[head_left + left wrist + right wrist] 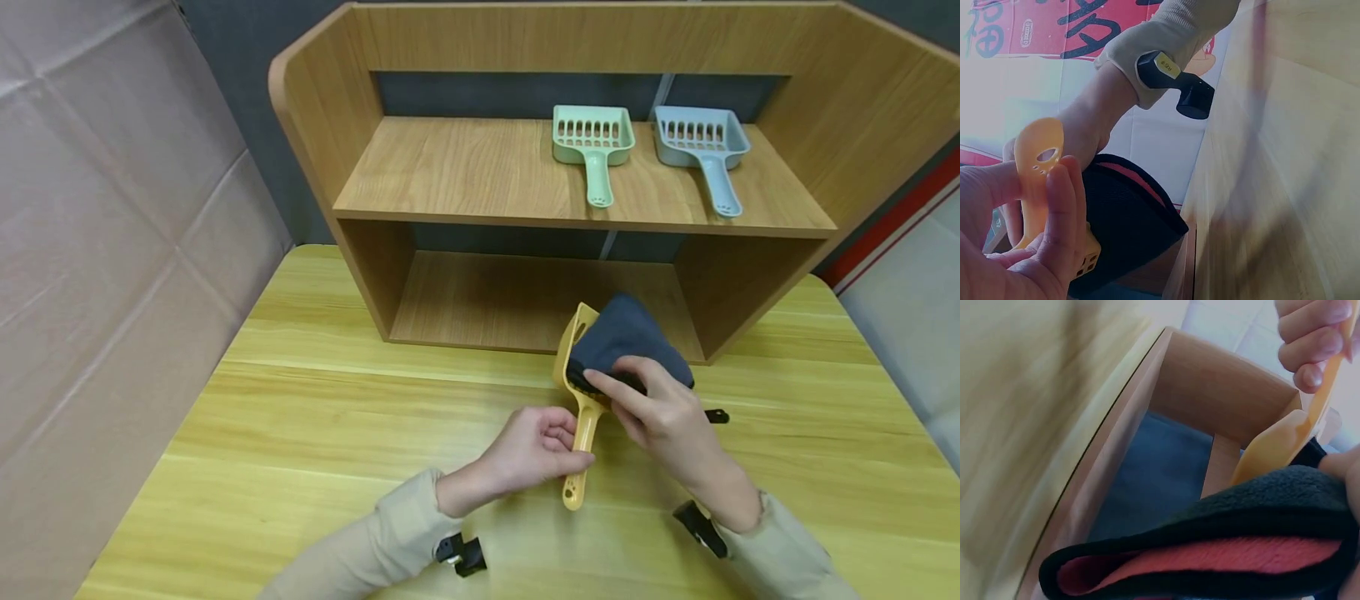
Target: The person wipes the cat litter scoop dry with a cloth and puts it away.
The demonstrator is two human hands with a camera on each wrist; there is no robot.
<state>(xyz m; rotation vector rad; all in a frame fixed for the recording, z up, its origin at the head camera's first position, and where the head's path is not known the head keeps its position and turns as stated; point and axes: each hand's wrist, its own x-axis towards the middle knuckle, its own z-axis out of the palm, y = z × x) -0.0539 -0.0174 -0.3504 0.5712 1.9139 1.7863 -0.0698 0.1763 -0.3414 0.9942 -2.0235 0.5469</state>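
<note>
My left hand (534, 450) grips the handle of a yellow litter scoop (585, 433) between thumb and fingers, its basket tilted up on edge. With my right hand (667, 417) I hold a folded dark grey cloth (630, 333) against the inside of the basket. In the right wrist view, the cloth (1260, 494) shows black edging and a pink-red inner side. The scoop's handle end (1038, 150), with a paw-shaped cutout, faces the left wrist camera. Folds of cloth hide much of the basket.
A two-level wooden shelf (480, 167) stands at the back of the wood-grain table (322, 433). On its upper board lie a green litter scoop (597, 171) and a blue one (716, 179). A small black tab (717, 416) shows right of my right hand.
</note>
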